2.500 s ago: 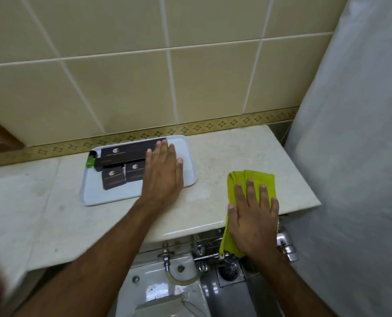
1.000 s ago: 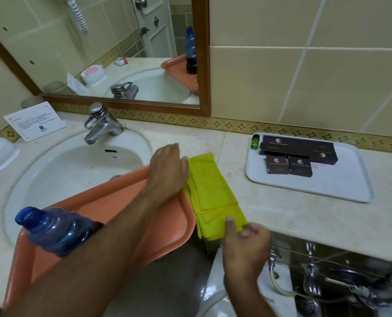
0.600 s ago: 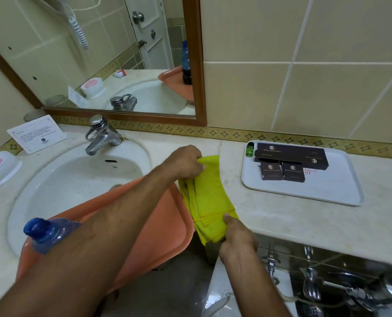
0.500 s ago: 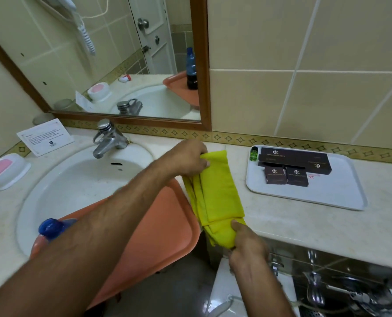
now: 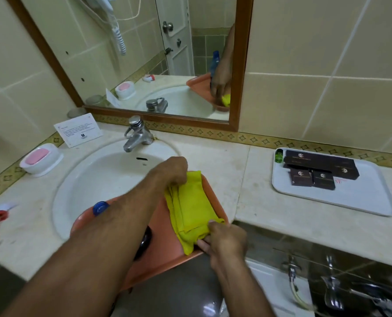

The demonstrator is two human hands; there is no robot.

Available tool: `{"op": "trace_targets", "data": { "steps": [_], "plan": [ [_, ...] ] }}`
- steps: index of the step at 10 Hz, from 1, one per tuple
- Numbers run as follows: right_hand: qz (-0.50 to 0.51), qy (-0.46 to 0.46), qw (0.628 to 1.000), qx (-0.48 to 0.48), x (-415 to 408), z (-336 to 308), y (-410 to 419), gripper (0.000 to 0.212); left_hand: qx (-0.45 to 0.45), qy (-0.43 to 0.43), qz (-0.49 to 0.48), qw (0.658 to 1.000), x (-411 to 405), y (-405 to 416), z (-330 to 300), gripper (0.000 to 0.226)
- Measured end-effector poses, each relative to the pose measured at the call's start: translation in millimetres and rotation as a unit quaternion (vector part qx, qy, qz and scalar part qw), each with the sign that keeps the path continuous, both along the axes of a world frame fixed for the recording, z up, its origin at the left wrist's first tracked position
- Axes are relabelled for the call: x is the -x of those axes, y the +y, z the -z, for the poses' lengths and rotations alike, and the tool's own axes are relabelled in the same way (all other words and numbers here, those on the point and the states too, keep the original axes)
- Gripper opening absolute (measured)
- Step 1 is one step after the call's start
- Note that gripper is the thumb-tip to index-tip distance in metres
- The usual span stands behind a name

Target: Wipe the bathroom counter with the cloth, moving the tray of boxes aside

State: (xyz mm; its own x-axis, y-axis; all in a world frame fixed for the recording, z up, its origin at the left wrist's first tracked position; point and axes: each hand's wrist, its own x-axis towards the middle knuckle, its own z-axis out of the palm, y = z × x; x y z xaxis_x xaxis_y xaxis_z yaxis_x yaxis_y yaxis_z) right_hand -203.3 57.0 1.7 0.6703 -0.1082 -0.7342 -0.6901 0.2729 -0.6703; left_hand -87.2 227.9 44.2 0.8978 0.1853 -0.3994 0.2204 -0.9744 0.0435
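The folded yellow cloth (image 5: 192, 207) lies in the right part of an orange tray (image 5: 165, 259) that rests over the sink. My left hand (image 5: 173, 170) grips the cloth's far end. My right hand (image 5: 224, 236) pinches its near end at the tray's front edge. The white tray (image 5: 350, 197) with several dark boxes (image 5: 320, 169) and a small green bottle (image 5: 279, 155) sits on the beige counter (image 5: 259, 179) to the right, against the wall.
A blue-capped bottle (image 5: 100, 208) lies in the orange tray under my left forearm. The tap (image 5: 135, 136), a pink soap dish (image 5: 40, 159) and a printed card (image 5: 78, 130) stand behind and left of the sink (image 5: 112, 170). A mirror (image 5: 144, 53) hangs above. Pipes (image 5: 332, 291) run below the counter at right.
The view turned from the counter's right end to the sink. The cloth moved left from the counter onto the orange tray, both hands now holding its ends. The white tray stays put.
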Motion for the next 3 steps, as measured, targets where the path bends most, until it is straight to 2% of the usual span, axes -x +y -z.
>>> {"op": "trace_targets", "data": {
  "steps": [1, 2, 3],
  "plan": [
    [-0.082, -0.060, 0.987, 0.122, -0.6, 10.1, 3.1, 0.014, -0.062, -0.089, -0.013, 0.994, 13.4, 4.9, 27.4, 0.023],
    [-0.185, -0.066, 0.964, 0.177, -5.4, 4.4, -9.6, 0.026, -0.107, -0.156, 0.021, 0.982, 17.8, -7.6, 26.5, 0.028],
    [-0.230, -0.077, 0.940, 0.238, -21.2, -25.9, -32.6, 0.036, -0.125, -0.214, 0.079, 0.966, 19.3, -38.8, 2.2, 0.028]
  ]
}}
